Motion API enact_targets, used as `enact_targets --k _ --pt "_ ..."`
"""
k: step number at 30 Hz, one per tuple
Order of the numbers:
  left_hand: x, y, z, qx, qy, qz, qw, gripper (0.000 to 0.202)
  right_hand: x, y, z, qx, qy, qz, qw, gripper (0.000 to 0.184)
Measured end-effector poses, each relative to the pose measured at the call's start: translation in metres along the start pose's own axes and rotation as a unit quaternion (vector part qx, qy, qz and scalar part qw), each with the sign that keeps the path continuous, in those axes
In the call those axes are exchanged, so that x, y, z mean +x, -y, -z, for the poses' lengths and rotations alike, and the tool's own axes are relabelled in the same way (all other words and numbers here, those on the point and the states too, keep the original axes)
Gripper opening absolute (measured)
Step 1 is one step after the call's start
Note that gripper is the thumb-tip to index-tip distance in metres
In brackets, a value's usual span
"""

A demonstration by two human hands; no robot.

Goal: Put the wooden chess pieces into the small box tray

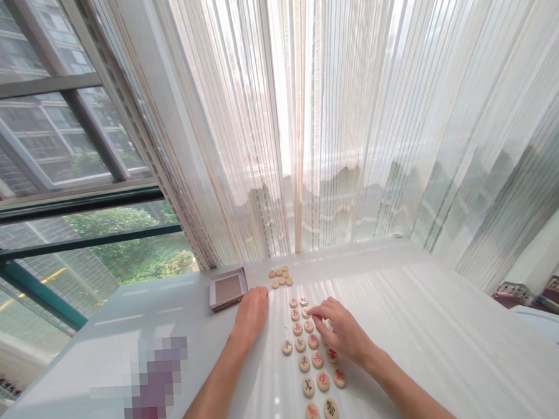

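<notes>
Round wooden Chinese chess pieces with red and black characters lie face up in uneven columns on the white table. My right hand [341, 331] is over the upper part of these columns. Its index fingertip touches a chess piece [305, 312], and the thumb stays apart from that finger, so the hand is open. Part of a red-marked piece [332, 355] shows below the right palm. Beside the shallow box, my left hand [253, 312] rests on the table with its fingers curled together; no piece shows in it, though its underside is hidden.
The shallow open box [228, 287] stands left of a small group of blank-looking pieces [280, 272]. Sheer striped curtains [340, 119] hang along the table's far edge. A window [64, 133] is at left. A pixelated patch covers part of the white table [432, 351] at lower left.
</notes>
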State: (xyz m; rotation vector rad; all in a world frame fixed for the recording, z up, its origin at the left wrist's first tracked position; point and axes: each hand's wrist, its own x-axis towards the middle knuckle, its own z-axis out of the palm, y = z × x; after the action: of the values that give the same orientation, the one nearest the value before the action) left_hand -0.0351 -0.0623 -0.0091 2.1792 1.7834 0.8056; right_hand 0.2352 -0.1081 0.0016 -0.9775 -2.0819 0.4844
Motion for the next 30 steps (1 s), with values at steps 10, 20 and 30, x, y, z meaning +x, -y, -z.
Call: enact_targets --k 10,20,30 --pt "-0.056 -0.057 0.015 -0.280 0.087 -0.035 0.955 0.036 -0.005 0.012 -0.016 0.063 -0.021 0.045 0.997 0.015" --pt "-0.074 -0.069 0.001 -0.499 0.100 0.038 0.860 0.031 -0.011 0.017 -0.020 0.089 -0.015 0.102 0.991 0.026" --pt "-0.077 -0.064 -0.007 -0.520 0.083 0.044 0.849 0.035 -0.013 0.010 -0.022 0.055 -0.017 0.106 0.993 0.037"
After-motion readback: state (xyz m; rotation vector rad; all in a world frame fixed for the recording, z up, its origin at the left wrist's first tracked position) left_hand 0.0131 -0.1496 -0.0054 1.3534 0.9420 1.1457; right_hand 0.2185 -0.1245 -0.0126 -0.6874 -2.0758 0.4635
